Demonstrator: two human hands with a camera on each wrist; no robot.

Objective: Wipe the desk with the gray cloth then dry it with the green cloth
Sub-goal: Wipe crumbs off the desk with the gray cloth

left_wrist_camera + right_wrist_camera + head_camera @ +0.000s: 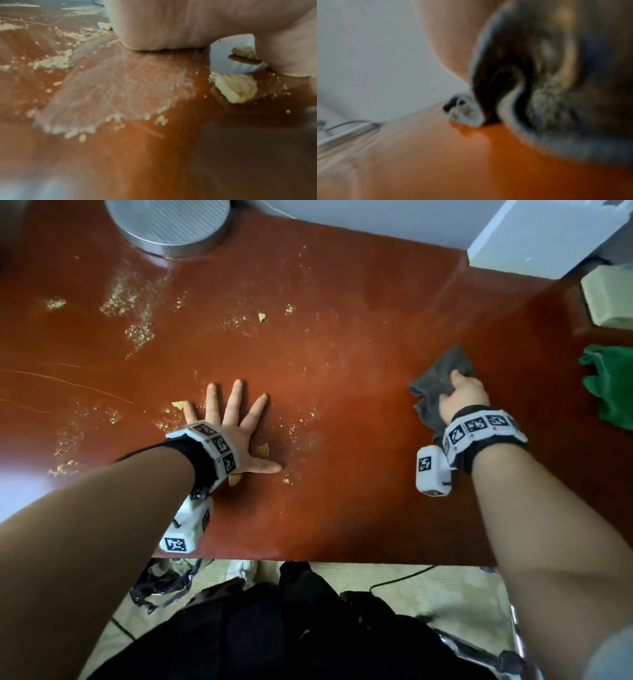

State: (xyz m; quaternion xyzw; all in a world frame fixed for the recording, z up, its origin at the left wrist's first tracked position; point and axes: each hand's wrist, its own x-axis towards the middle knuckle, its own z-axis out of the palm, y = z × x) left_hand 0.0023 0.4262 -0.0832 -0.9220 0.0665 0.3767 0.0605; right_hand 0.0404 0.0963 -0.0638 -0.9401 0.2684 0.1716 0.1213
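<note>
The red-brown desk is strewn with pale yellow crumbs, thickest at the left and middle. My right hand grips the bunched gray cloth on the desk's right part; in the blurred right wrist view the gray cloth fills the right side. My left hand lies flat on the desk near the front, fingers spread, with crumb pieces around it. The left wrist view shows the palm on the desk among crumbs. The crumpled green cloth lies at the far right edge.
A round metal base stands at the back left. A white box sits at the back right, a pale green sponge-like block in front of it. The desk's front edge runs just behind my wrists, with cables and dark clothing below.
</note>
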